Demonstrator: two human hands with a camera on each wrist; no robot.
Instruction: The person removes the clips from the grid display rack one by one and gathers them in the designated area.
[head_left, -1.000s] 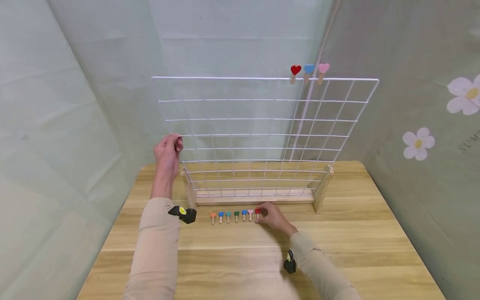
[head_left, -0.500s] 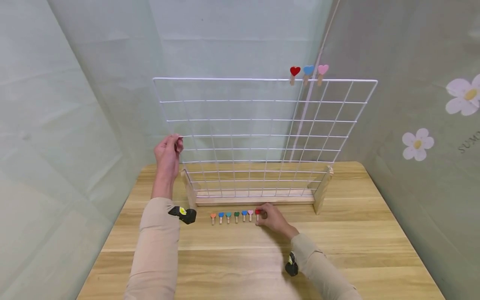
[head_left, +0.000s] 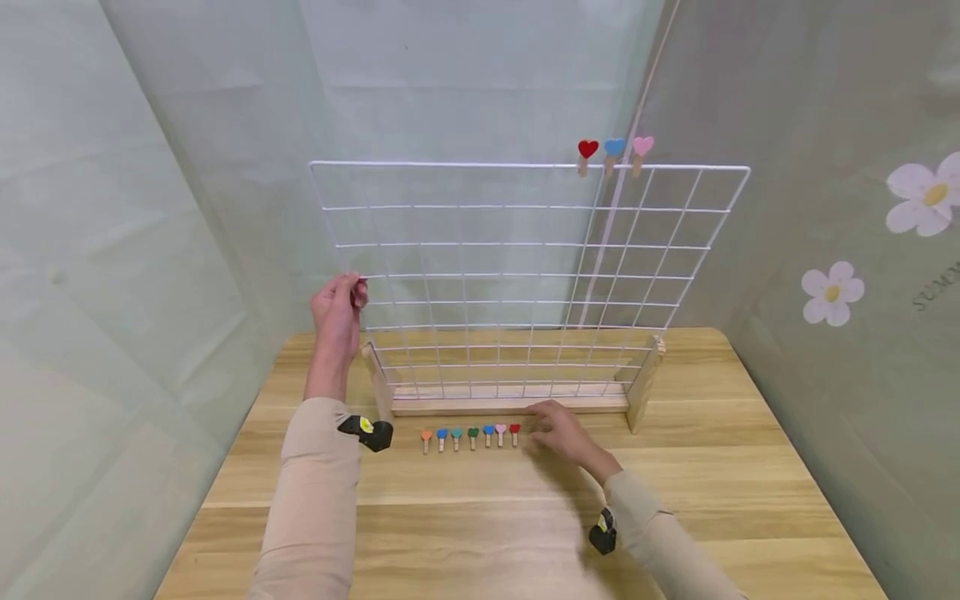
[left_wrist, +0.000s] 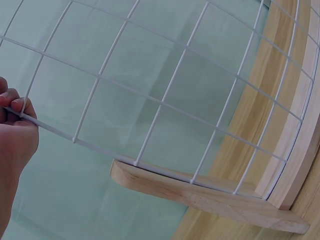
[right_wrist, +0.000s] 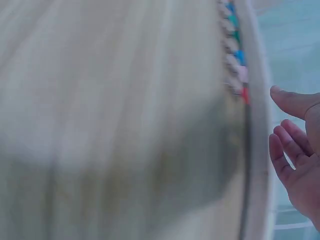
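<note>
Red clip point(head_left: 514, 433), rightmost of the row at frame centre, lies on the table point(head_left: 712, 475) just left of the loosely open, empty right hand point(head_left: 558, 429); left hand point(head_left: 336, 310) pinches the grid point(head_left: 525, 275) edge, so a careless reach could scatter the row.

The right wrist view is very blurry. The table point(right_wrist: 100, 100) there is a smear, and the pegs point(right_wrist: 236, 45) are only small dots of colour. The right hand point(right_wrist: 300, 145) is cut off by the edge. In the left wrist view, the left hand point(left_wrist: 15, 135) is also cut off.
</note>
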